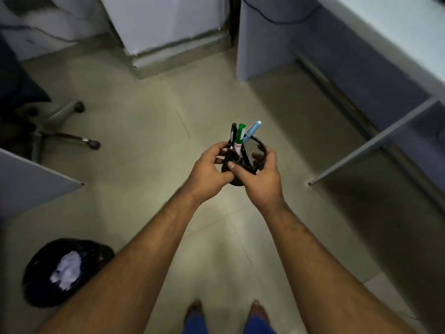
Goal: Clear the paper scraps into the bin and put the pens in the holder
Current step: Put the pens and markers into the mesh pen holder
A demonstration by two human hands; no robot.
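Note:
A black mesh pen holder (255,146) is held in the air over the tiled floor, at the centre of the view. My left hand (209,171) grips its left side and my right hand (260,176) wraps its right side and front. Three pens stand in it: a black pen (233,132), a green-capped marker (240,135) and a light blue pen (252,131). At the lower left stands a bin with a black liner (38,273) holding crumpled white paper scraps (68,270).
An office chair base with castors (65,131) stands at the left. Grey desk partitions (361,75) run along the right, and a desk corner (33,182) juts in at the left. My feet (226,309) show at the bottom on the tiled floor.

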